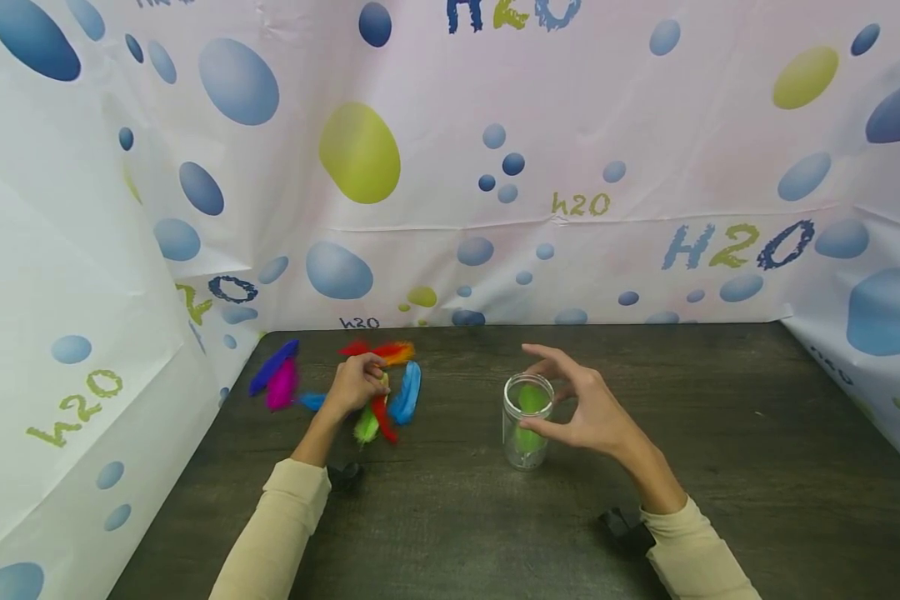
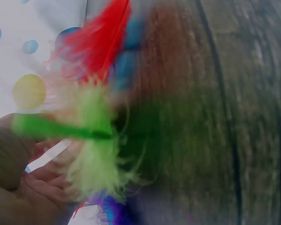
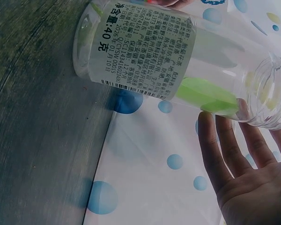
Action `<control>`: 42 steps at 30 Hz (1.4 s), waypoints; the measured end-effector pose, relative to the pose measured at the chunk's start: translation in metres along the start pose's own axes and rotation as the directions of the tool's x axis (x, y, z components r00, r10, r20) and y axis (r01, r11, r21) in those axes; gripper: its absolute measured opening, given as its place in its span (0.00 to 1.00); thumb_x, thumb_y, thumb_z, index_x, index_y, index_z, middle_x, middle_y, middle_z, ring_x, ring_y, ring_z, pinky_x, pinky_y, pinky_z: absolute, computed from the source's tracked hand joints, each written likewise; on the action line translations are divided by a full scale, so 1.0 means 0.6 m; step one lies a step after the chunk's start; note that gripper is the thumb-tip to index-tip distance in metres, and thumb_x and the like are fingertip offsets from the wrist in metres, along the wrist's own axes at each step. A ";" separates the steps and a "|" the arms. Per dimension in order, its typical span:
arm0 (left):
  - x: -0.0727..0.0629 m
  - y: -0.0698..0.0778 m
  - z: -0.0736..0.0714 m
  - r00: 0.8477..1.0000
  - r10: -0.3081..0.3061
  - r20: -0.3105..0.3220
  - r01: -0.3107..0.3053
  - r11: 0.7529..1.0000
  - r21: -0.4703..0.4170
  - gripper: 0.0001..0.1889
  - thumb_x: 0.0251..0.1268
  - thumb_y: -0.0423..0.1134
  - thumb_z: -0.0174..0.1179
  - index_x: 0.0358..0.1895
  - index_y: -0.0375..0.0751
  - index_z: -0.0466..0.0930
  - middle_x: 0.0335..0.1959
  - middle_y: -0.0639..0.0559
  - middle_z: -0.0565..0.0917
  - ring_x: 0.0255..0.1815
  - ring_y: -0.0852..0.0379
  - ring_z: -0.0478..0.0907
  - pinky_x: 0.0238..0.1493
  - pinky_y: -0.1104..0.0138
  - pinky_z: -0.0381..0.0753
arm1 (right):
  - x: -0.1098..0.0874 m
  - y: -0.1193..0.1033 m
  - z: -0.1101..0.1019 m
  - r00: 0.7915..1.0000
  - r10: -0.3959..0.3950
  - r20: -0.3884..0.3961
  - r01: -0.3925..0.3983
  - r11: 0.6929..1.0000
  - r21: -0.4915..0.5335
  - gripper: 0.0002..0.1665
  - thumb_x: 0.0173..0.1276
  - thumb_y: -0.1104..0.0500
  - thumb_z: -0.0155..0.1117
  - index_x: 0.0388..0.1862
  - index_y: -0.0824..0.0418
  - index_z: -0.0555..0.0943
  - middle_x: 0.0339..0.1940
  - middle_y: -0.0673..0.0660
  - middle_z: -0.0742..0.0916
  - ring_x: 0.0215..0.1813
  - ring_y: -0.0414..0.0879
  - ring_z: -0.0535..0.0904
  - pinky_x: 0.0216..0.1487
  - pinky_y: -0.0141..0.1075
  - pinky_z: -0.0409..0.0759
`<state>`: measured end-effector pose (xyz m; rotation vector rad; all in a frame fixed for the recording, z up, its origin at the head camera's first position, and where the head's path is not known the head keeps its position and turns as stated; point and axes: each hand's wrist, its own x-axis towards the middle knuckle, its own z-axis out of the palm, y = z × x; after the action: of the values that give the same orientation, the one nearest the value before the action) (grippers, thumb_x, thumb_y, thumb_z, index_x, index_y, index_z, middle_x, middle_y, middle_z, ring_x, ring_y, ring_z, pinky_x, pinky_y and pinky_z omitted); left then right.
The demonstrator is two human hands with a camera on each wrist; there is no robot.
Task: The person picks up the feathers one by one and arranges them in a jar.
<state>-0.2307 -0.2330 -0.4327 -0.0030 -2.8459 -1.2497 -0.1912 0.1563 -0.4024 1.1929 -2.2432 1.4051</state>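
At the left of the table, my left hand (image 1: 356,385) pinches a green feather (image 1: 367,423) among other feathers. In the left wrist view, the same green feather (image 2: 96,140) is blurred, with its fluffy base toward the tabletop and its blade reaching up to the fingers. A red feather (image 1: 382,418) lies beside it, with blue feathers (image 1: 406,396) nearby. My right hand (image 1: 596,408) is spread around an upright, lidless clear jar (image 1: 525,454), thumb in front and fingers behind. Inside the jar are green pieces (image 3: 206,96); the right wrist view shows its printed label (image 3: 140,51).
Purple-blue (image 1: 273,367) and magenta (image 1: 282,386) feathers lie at the table's left edge. Red and orange feathers (image 1: 395,353) lie beyond the left hand. A white sheet (image 1: 450,275) with printed bubbles surrounds the dark wooden table (image 1: 450,517) at the back and sides.
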 end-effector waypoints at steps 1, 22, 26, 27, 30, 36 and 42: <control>0.000 0.000 0.001 1.000 -0.001 -0.001 0.001 1.000 0.000 0.20 0.54 0.19 0.72 0.52 0.22 0.82 0.39 0.36 0.84 0.37 0.47 0.85 0.45 0.54 0.88 | 0.000 0.001 0.000 1.000 -0.002 0.000 0.002 1.000 -0.001 0.53 0.51 0.64 0.83 0.76 0.61 0.69 0.49 0.61 0.88 0.50 0.55 0.86 0.37 0.39 0.88; -0.001 0.006 -0.001 0.999 0.024 -0.041 -0.030 0.991 -0.131 0.18 0.55 0.16 0.69 0.51 0.21 0.82 0.39 0.34 0.87 0.36 0.47 0.87 0.41 0.61 0.90 | 0.002 0.003 0.000 1.000 0.008 0.003 -0.008 1.000 0.002 0.52 0.50 0.65 0.83 0.75 0.64 0.69 0.50 0.61 0.88 0.51 0.56 0.86 0.36 0.39 0.88; -0.004 0.015 -0.005 0.999 0.021 -0.035 -0.027 0.982 -0.188 0.18 0.60 0.16 0.66 0.55 0.19 0.80 0.45 0.28 0.85 0.39 0.45 0.88 0.41 0.62 0.90 | 0.002 0.003 0.001 1.000 0.010 0.002 -0.010 1.000 0.004 0.52 0.50 0.65 0.83 0.75 0.65 0.69 0.50 0.62 0.88 0.51 0.56 0.85 0.36 0.39 0.88; -0.005 0.017 -0.005 0.999 0.020 -0.034 -0.026 0.979 -0.201 0.18 0.61 0.16 0.66 0.55 0.19 0.80 0.46 0.28 0.85 0.39 0.44 0.89 0.40 0.63 0.90 | 0.001 0.002 0.001 1.000 0.011 0.002 -0.011 1.000 0.003 0.52 0.50 0.65 0.83 0.74 0.65 0.70 0.50 0.62 0.88 0.51 0.56 0.85 0.36 0.39 0.88; -0.007 0.022 -0.006 0.999 0.029 -0.035 -0.035 0.979 -0.201 0.18 0.62 0.17 0.66 0.56 0.19 0.80 0.45 0.28 0.86 0.40 0.44 0.89 0.41 0.64 0.89 | 0.000 0.003 0.002 1.000 0.014 0.001 -0.014 1.000 -0.003 0.52 0.50 0.65 0.83 0.74 0.66 0.70 0.50 0.60 0.88 0.51 0.56 0.85 0.36 0.39 0.88; -0.010 0.031 -0.008 0.997 0.031 -0.066 -0.037 0.994 -0.102 0.11 0.62 0.24 0.71 0.47 0.25 0.87 0.42 0.36 0.90 0.44 0.43 0.89 0.43 0.60 0.89 | -0.001 0.005 0.002 1.000 0.014 -0.001 -0.014 1.000 -0.005 0.52 0.50 0.65 0.83 0.75 0.64 0.70 0.50 0.59 0.88 0.51 0.56 0.85 0.36 0.39 0.88; -0.011 0.038 -0.010 0.994 0.065 -0.085 -0.069 0.997 -0.038 0.02 0.63 0.26 0.71 0.33 0.28 0.91 0.51 0.34 0.88 0.52 0.38 0.85 0.46 0.56 0.89 | -0.001 0.005 0.001 1.000 0.010 -0.003 -0.010 1.000 -0.007 0.53 0.50 0.65 0.83 0.75 0.63 0.69 0.50 0.61 0.88 0.51 0.56 0.85 0.37 0.39 0.88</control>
<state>-0.2238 -0.2219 -0.4123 -0.0458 -2.7253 -1.2639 -0.1927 0.1565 -0.4051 1.1780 -2.2534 1.4010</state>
